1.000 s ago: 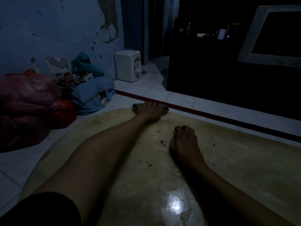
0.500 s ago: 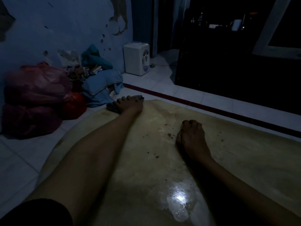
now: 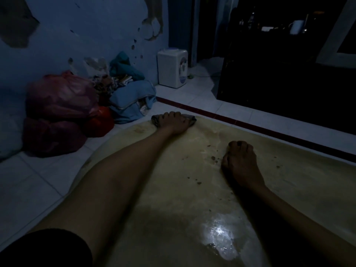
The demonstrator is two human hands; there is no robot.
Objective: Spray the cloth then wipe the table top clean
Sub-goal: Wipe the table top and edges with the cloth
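Observation:
The room is dim. A yellowish table top [image 3: 289, 182] fills the lower frame, wet and shiny near me, with dark specks near its middle. My left hand [image 3: 174, 122] reaches to the far edge and presses flat on a dark grey cloth [image 3: 156, 120], whose ends stick out on both sides of my fingers. My right hand [image 3: 240, 162] rests on the table top at mid-right with its fingers curled under and nothing visible in it. No spray bottle is in view.
On the white tiled floor at left lie red plastic bags [image 3: 57, 105] and a pile of blue clothes [image 3: 133, 99]. A white water dispenser [image 3: 172, 67] stands by the blue wall. A dark cabinet [image 3: 289, 83] stands behind the table.
My left hand slid the cloth left along the far edge, then back toward the right. My right hand stayed where it was.

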